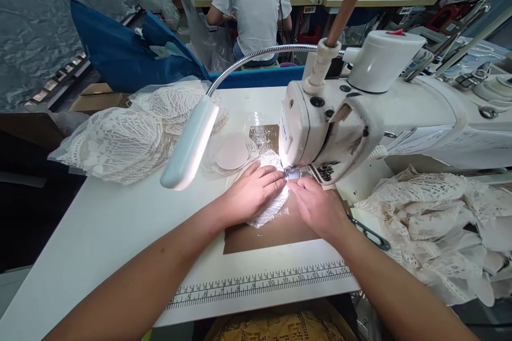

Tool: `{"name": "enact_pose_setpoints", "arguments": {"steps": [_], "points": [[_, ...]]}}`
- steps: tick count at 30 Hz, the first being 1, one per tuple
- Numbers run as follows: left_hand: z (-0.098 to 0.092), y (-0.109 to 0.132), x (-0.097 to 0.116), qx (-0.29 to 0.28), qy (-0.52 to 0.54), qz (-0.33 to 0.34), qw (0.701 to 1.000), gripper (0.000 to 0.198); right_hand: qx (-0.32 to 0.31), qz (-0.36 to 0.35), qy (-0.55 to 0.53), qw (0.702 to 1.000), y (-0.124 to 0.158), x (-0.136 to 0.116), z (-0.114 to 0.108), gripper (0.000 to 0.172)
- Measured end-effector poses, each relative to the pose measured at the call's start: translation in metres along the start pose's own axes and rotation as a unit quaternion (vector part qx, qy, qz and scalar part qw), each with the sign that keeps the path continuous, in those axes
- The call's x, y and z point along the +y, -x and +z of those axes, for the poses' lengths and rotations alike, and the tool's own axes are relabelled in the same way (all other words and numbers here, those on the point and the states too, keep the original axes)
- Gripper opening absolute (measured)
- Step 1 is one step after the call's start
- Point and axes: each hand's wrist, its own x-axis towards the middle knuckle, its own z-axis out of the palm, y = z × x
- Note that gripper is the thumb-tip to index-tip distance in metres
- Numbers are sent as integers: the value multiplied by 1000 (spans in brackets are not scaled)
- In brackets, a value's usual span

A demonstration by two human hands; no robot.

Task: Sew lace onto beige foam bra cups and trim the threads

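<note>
A small white lace piece (269, 214) lies under the needle end of a white sewing machine (306, 122). My left hand (254, 192) rests flat on top of this lace, its fingers stretched toward the needle. To the right of the needle, my right hand (316, 205) has thumb and forefinger pinched at the lace's edge; the exact grip is partly hidden. Both hands are over a brown sheet (256, 240) on the white table. Just beyond the left hand lies a sheer lace piece with a pale round pad (232, 151).
Stacked lace cups (120, 141) sit at the left, and a lace heap (436, 224) at the right. A lamp (191, 144) on a bent neck hangs over the table. A dark-handled tool (370, 233) lies beside my right forearm. A person (256, 5) sits beyond.
</note>
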Motion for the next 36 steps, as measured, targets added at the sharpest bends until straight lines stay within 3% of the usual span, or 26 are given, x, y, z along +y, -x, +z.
{"name": "enact_pose_setpoints", "arguments": {"steps": [12,19,25,29,36], "points": [[-3,-1,-4,29,-3,-54,998,34,-41,19,-6,999,-3,1,0,42],[-14,9,0,11,36,-28,999,38,-54,12,-18,998,0,2,-5,44],[-15,11,7,-4,23,-67,998,28,-48,19,-41,998,-1,2,-6,41],[-14,10,3,11,93,-81,992,29,-59,17,-57,996,-2,2,-9,39],[-25,8,-3,-17,168,-103,980,33,-66,-35,-41,996,-3,-2,-12,42]]}}
